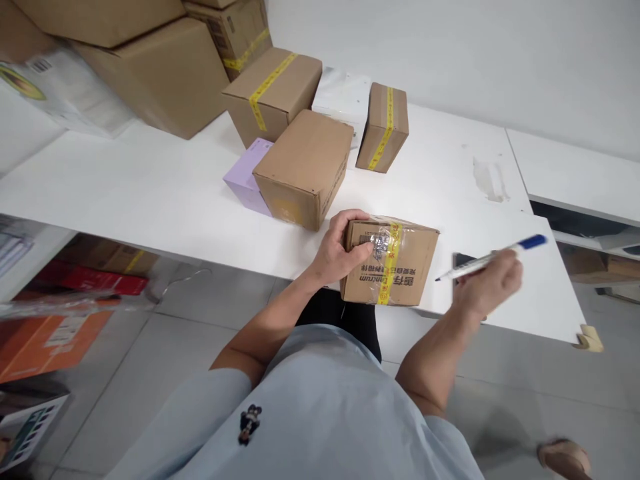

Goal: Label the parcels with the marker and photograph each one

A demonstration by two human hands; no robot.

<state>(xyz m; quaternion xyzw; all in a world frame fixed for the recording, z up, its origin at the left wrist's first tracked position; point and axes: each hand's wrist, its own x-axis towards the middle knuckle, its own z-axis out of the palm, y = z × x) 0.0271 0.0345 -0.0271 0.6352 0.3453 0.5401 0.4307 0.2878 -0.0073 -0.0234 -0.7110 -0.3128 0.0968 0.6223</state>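
Observation:
My left hand grips the left side of a cardboard box at the table's front edge, thumb on its printed face and fingers over the top corner. Yellow tape and clear film run down that face, which has dark lettering. To the right of the box, my right hand is closed around a white marker pen with a blue end pointing up and right. The pen's dark tip points toward the box without touching it. Partly behind my right hand, a dark flat object lies on the table.
Behind stand an untaped-looking carton, a lilac box, a taped carton and a narrow taped box. Large cartons are stacked at the back left. The white table has a padded corner. An orange box sits below left.

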